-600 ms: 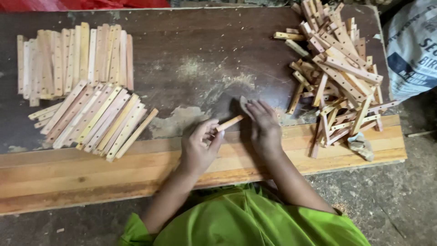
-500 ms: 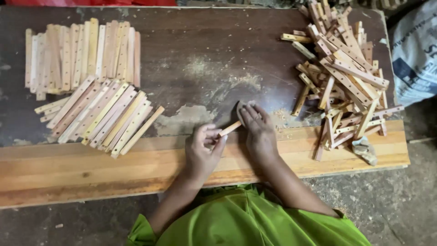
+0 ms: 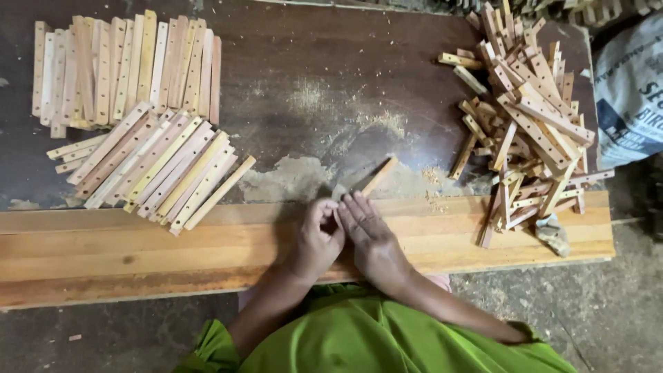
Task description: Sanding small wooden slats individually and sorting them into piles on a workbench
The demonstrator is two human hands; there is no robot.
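Slats of pale wood with small drilled holes fill the left of the dark, worn tabletop (image 3: 311, 62): an upright row of slats (image 3: 128, 69) lies side by side at the far left, and below it a slanted row of slats (image 3: 159, 173) fans toward the table's front edge. Both rows are squared up neatly, which suggests sorted or finished pieces kept apart from the rest.

Near the middle, the left hand (image 3: 319, 242) rests on the light wooden front plank (image 3: 138, 249), its fingers curled inward; whether it pinches the near end of anything I cannot tell, since the knuckles hide the fingertips. Just beside it, touching, the right hand (image 3: 367, 238) lies flat and mostly open, fingers stretched forward over the plank. From just beyond its fingertips a short, narrow tan wooden stick (image 3: 380, 175) slants away up and to the right, lying on the tabletop; its near end vanishes under the hands, so the grip on it is hidden. A dusting of sawdust (image 3: 376, 123) lies beyond it.

At the right, a loose, tangled heap of drilled wooden pieces (image 3: 528, 117) sprawls within easy reach of the right arm, apparently unsorted stock. A printed white sack (image 3: 632, 90) stands past the table's edge.
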